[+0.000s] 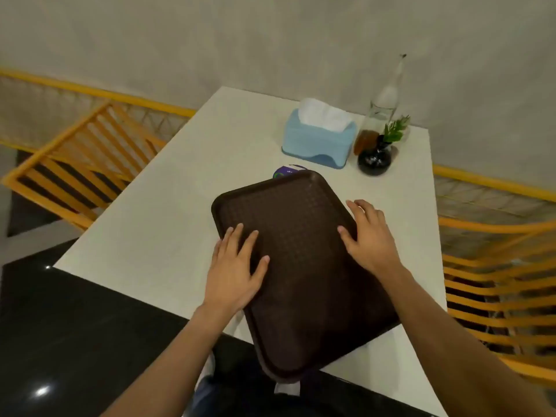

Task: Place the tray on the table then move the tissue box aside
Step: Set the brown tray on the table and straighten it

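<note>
A dark brown textured tray [301,266] lies lengthwise over the white table [156,236], its near end sticking out past the table's front edge. My left hand [234,272] is laid over the tray's left rim, fingers spread on its surface. My right hand [367,236] grips the right rim, thumb on top. A light blue tissue box [316,142] with white tissue poking out stands beyond the tray at the back right, apart from both hands.
A purple round object [285,170] peeks out from behind the tray's far edge. Right of the tissue box stand a glass bottle [385,103] and a black vase [374,161] with a green sprig. Orange slatted chairs flank the table, left [75,155] and right [496,266].
</note>
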Motion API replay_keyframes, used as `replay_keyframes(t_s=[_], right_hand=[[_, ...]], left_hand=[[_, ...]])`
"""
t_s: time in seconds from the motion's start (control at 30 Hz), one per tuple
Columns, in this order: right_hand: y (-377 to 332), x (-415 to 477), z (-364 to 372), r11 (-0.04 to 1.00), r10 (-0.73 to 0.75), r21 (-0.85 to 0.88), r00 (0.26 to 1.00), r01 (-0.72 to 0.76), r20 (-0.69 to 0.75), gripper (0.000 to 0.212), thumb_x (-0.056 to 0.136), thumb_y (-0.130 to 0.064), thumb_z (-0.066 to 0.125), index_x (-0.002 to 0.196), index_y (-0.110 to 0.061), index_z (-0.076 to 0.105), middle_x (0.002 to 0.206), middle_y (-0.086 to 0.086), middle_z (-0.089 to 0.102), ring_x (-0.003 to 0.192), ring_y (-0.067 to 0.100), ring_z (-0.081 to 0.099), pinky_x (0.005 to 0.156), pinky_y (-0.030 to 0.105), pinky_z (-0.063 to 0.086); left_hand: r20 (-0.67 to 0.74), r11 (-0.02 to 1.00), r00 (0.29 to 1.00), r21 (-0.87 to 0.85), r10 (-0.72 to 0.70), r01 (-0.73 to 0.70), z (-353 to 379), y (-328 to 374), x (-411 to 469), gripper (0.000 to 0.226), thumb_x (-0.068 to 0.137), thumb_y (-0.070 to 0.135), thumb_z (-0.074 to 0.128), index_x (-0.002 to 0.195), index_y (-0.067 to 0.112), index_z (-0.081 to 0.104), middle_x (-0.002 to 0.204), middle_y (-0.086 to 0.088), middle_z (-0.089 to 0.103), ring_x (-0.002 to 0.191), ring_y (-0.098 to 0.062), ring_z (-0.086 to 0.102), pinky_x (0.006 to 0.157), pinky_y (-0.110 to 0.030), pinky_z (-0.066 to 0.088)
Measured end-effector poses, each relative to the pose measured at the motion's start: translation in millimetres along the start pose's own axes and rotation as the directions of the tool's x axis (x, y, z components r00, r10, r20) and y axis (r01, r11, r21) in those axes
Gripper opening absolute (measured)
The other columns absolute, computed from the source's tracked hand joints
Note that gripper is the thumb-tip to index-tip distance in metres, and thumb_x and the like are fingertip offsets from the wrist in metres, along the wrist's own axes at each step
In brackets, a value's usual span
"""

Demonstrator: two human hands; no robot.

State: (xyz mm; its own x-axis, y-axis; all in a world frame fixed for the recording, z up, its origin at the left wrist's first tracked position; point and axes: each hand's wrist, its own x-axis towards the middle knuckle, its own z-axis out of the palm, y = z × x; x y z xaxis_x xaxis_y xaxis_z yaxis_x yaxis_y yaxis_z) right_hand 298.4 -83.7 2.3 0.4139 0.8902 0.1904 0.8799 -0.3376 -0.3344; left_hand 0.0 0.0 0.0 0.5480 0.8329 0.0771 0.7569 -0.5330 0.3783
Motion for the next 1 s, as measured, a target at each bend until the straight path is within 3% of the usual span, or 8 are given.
replay_keyframes(t_s=[0.1,0.23,0.47,0.73,0.83,0.93,1.0], right_hand=[[9,2,0,0.997,0.040,-0.063,0.998,-0.037,0.045,0.057,0.098,-0.036,0.057,0.148,-0.016,0.042,0.135,0.013,0.051,0.115,0.035,0.052,0.090,0.046,0.047],[11,8,4,0.990,0.117,-0.091,0.980,-0.103,0.160,0.050,0.102,-0.031,0.049,0.149,-0.015,0.042,0.131,0.015,0.056,0.110,0.037,0.058,0.090,0.047,0.048],[-7,16,17,0.999,0.047,-0.021,0.982,-0.044,0.185,0.046,0.105,-0.024,0.046,0.149,-0.013,0.043,0.127,0.017,0.059,0.103,0.040,0.062,0.090,0.049,0.051],[-52,28,45,0.997,0.066,0.031,0.978,-0.074,0.199,0.047,0.107,-0.031,0.042,0.152,-0.019,0.038,0.132,0.013,0.057,0.112,0.033,0.060,0.099,0.050,0.048],[-73,36,56,0.995,0.084,0.036,0.973,-0.094,0.216,0.047,0.107,-0.032,0.041,0.153,-0.021,0.037,0.136,0.011,0.055,0.118,0.031,0.057,0.104,0.052,0.045],[-95,42,65,0.989,0.118,0.068,0.971,-0.134,0.208,0.048,0.107,-0.031,0.042,0.153,-0.021,0.038,0.137,0.012,0.055,0.121,0.032,0.056,0.107,0.053,0.043],[-111,45,71,0.983,0.135,0.094,0.971,-0.156,0.195,0.047,0.106,-0.030,0.043,0.153,-0.020,0.039,0.137,0.013,0.056,0.121,0.033,0.055,0.107,0.054,0.042]], left_hand=[[-0.015,0.996,0.996,0.005,-0.093,0.093,7,3,-13,0.073,0.100,0.061,0.029,0.161,0.020,0.023,0.169,-0.009,0.012,0.155,-0.026,0.006,0.125,-0.045,0.013],[0.013,0.977,0.978,0.032,-0.210,0.210,21,-5,-21,0.075,0.103,0.053,0.026,0.162,0.012,0.003,0.170,-0.011,0.002,0.156,-0.025,0.001,0.125,-0.042,0.007],[0.004,0.956,0.958,0.069,-0.286,0.285,16,-38,-21,0.063,0.105,0.033,0.022,0.162,0.008,0.009,0.169,-0.010,0.013,0.156,-0.026,0.003,0.125,-0.042,-0.001],[-0.017,0.934,0.938,0.089,-0.345,0.345,-7,-82,-14,0.061,0.105,0.031,0.023,0.161,0.010,0.015,0.168,-0.008,0.019,0.156,-0.026,0.005,0.124,-0.044,-0.004],[-0.030,0.925,0.928,0.074,-0.370,0.371,-18,-101,-13,0.060,0.105,0.032,0.028,0.160,0.011,0.022,0.164,-0.011,0.030,0.154,-0.028,0.015,0.125,-0.044,0.001],[-0.089,0.922,0.922,0.053,-0.378,0.383,-32,-122,-6,0.055,0.102,0.033,0.041,0.153,0.011,0.039,0.144,-0.013,0.055,0.136,-0.034,0.044,0.118,-0.047,0.027],[-0.119,0.921,0.919,0.053,-0.377,0.385,-40,-138,1,0.052,0.101,0.033,0.046,0.148,0.012,0.047,0.132,-0.012,0.061,0.121,-0.034,0.051,0.106,-0.048,0.040]])
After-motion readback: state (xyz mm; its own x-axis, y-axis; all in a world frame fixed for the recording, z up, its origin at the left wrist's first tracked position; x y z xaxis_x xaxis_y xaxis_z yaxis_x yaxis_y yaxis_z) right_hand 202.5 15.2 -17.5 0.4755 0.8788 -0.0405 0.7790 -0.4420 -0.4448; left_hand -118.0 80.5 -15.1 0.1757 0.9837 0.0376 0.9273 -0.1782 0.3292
